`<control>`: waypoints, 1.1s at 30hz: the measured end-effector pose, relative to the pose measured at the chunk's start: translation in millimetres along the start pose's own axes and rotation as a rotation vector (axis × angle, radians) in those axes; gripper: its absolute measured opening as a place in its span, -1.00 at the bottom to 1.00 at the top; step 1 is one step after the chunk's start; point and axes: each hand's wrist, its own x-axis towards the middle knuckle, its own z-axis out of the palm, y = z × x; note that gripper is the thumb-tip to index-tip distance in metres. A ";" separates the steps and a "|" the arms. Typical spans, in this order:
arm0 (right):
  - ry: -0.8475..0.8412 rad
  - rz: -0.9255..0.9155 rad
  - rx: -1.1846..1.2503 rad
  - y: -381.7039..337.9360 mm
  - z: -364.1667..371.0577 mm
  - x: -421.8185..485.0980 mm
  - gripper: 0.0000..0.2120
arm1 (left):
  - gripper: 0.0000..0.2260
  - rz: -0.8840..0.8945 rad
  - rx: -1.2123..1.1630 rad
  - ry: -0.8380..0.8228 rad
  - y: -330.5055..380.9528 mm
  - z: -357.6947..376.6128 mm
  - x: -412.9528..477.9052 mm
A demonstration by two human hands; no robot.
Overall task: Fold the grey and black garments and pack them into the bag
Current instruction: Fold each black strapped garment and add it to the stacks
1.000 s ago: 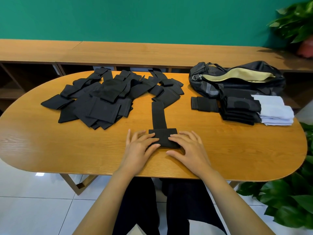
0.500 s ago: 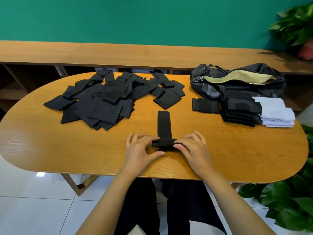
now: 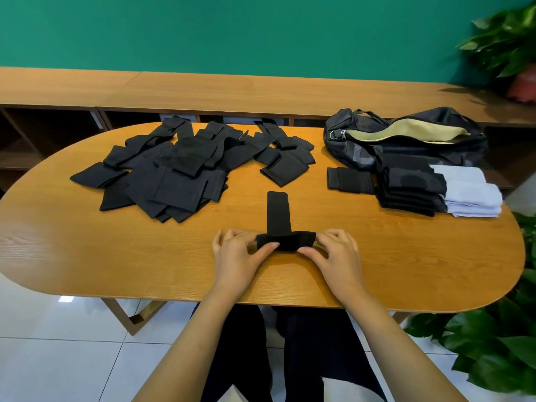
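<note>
Oval wooden table (image 3: 87, 242) under both hands at six o'clock: the left hand (image 3: 237, 256) and right hand (image 3: 336, 256) each pinch one end of the black garment (image 3: 278, 216) where it is folded over, while its strip points to twelve. Farther out an unfolded pile (image 3: 174, 175) lies at ten, and a folded stack (image 3: 406, 192) at two touches the bag (image 3: 406, 137), which is unzipped.

Bright, even light; wide-angle edge warping

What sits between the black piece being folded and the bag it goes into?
A stack of folded black garments, a single folded piece and pale folded garments lie just in front of the bag. They sit low and the bag's opening faces up, so the black piece could likely be lifted over them.
</note>
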 end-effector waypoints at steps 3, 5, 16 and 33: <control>0.027 0.036 0.011 -1.4 0.4 2.9 -0.82 | -0.80 -0.014 -0.007 0.004 0.4 0.6 0.6; 0.049 0.030 0.002 -2.9 0.3 4.1 -0.82 | -0.86 -0.021 -0.010 0.009 -1.0 0.5 0.2; 0.111 0.142 0.025 -5.3 4.8 12.2 -0.73 | -0.72 -0.167 0.026 0.123 -0.3 2.9 1.3; 0.026 0.165 -0.078 18.8 -5.4 10.9 -0.78 | -0.69 0.107 0.006 -0.173 2.5 -2.6 15.1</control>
